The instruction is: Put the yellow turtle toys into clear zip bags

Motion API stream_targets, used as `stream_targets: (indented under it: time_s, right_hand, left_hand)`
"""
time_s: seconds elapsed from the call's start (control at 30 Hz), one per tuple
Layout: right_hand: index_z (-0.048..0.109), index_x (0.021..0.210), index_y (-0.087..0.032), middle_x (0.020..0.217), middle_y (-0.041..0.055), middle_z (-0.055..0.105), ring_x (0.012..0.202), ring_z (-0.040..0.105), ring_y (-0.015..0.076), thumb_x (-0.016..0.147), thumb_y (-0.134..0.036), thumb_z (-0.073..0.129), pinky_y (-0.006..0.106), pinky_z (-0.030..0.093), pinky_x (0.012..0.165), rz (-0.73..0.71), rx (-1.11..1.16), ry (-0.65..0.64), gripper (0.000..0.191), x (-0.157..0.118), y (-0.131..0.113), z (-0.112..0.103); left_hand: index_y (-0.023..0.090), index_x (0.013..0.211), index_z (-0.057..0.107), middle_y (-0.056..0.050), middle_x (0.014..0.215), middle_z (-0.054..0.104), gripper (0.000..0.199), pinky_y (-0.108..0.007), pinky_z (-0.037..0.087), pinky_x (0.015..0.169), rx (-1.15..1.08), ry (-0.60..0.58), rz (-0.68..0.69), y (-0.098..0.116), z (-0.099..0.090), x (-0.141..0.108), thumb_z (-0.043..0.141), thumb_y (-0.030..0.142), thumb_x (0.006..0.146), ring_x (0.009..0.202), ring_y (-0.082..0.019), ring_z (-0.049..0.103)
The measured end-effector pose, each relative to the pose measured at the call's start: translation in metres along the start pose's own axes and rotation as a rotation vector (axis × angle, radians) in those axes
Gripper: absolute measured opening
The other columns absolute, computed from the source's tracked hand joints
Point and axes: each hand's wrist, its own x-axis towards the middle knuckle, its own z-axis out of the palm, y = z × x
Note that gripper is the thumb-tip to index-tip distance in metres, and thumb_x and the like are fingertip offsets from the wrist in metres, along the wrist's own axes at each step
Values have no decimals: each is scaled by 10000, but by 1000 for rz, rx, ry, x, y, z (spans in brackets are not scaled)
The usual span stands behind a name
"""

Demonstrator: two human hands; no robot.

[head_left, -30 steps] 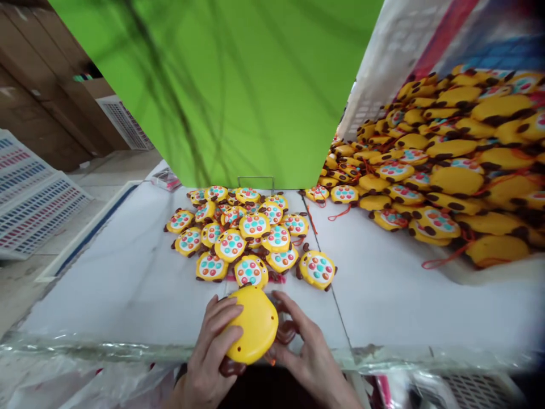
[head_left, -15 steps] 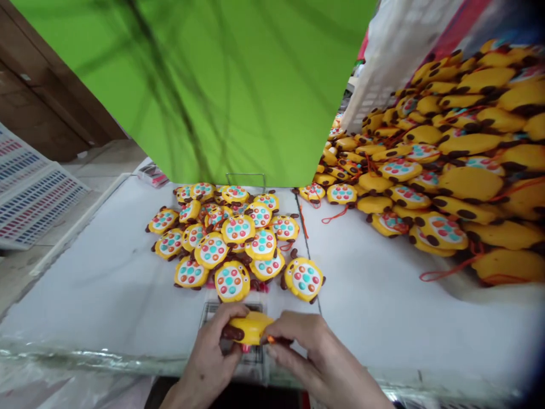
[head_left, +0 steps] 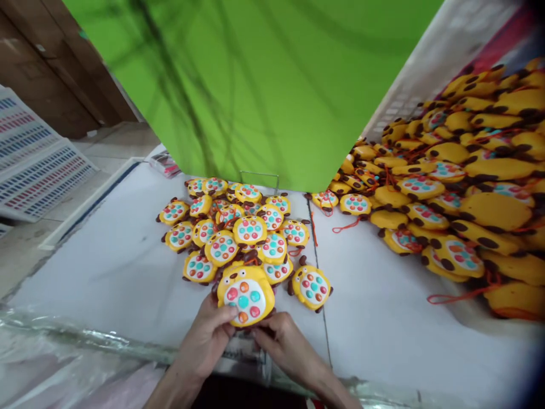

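A yellow animal-shaped toy (head_left: 246,295) with a white face of colored dots is held up near the table's front edge, dotted side toward me. My left hand (head_left: 209,335) grips its left side, thumb on the dotted face. The fingers of my right hand (head_left: 283,346) are pinched at the toy's lower right edge; their tips are partly hidden. Just beyond lies a pile of similar toys (head_left: 250,230), dotted faces up. One separate toy (head_left: 312,287) rests to the right of the held one.
A large green panel (head_left: 255,85) stands behind the pile. At the right, a big heap of yellow toys (head_left: 496,210) with orange cords spills from a white basket. White slatted crates (head_left: 42,165) stand at the left beyond the white tabletop (head_left: 110,272).
The held toy has turned from edge-on to show its dotted face and rises a little higher. My right hand has shifted to its lower edge. The whole view has shifted slightly.
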Motion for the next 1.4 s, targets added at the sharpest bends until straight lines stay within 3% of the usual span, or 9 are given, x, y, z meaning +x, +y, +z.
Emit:
stream_targets:
  time_s: [0.07, 0.23, 0.33, 0.5, 0.73, 0.9, 1.07, 1.23, 1.4]
  right_hand:
    - [690, 805, -168, 687, 11, 675, 616, 601, 136, 806, -133, 482, 213, 458, 599, -6, -94, 3, 211, -9, -7, -6]
    - [650, 946, -186, 881, 66, 685, 752, 623, 179, 859, -295, 497, 245, 490, 633, -20, -209, 376, 207, -21, -25, -37]
    - [611, 1070, -193, 1006, 94, 651, 836, 614, 196, 862, -340, 509, 258, 508, 634, -54, -195, 460, 275, -18, -33, -38]
    - [475, 1266, -209, 1182, 98, 590, 968, 599, 208, 863, -344, 526, 297, 537, 729, -53, -77, 313, 427, 3, -40, -9]
    - [610, 1066, -167, 971, 72, 681, 801, 646, 186, 852, -342, 537, 270, 538, 667, 14, -70, 289, 286, 30, -51, 14]
    - [562, 1143, -154, 1030, 71, 661, 905, 626, 202, 826, -368, 577, 271, 537, 714, 118, 59, 167, 383, 44, -62, 25]
    - [578, 1153, -183, 1024, 40, 659, 909, 610, 208, 776, -365, 644, 297, 510, 775, 148, -27, 156, 424, 54, -73, 23]
    - [610, 1096, -177, 981, 50, 662, 878, 604, 209, 768, -382, 644, 320, 518, 745, 162, 119, 389, 388, 45, -63, 2]
    - [579, 1098, -174, 987, 81, 659, 818, 634, 209, 762, -409, 646, 319, 543, 672, 243, 471, 860, 416, 1, -35, 9]
  left_hand:
    - [167, 1212, 466, -122, 1113, 640, 581, -391, 499, 856, -17, -18, 8, 3, -3, -1, 668, 143, 667, 1017, -281, 602]
    - [133, 1139, 531, -120, 1112, 641, 552, -355, 489, 851, 212, 17, 57, 9, -20, -7, 695, 122, 612, 1006, -274, 601]
    - [143, 1101, 559, -94, 1075, 656, 516, -351, 476, 859, 347, -27, 39, 15, -28, -9, 684, 123, 602, 985, -253, 604]
    - [154, 1053, 582, -75, 1014, 667, 483, -330, 494, 796, 402, -104, 47, 24, -35, -15, 681, 155, 580, 897, -231, 618]
    - [147, 1064, 577, -74, 1000, 664, 490, -314, 489, 774, 300, -93, 10, 39, -65, -13, 668, 179, 584, 916, -236, 609]
    - [144, 1132, 545, -81, 1069, 645, 519, -337, 476, 825, 259, -188, -54, 45, -87, -5, 644, 185, 625, 985, -250, 586]
    - [150, 1093, 567, -65, 1023, 661, 421, -314, 483, 809, 463, -274, 2, 60, -79, 20, 643, 205, 683, 939, -233, 603]
    - [167, 1172, 507, -93, 1156, 598, 450, -341, 477, 863, 574, -371, 209, 70, -64, 37, 616, 286, 752, 1039, -237, 569]
    - [161, 945, 623, -110, 1067, 628, 183, -411, 459, 908, 1248, -527, 568, 21, -85, 19, 491, 235, 840, 1046, -243, 553]
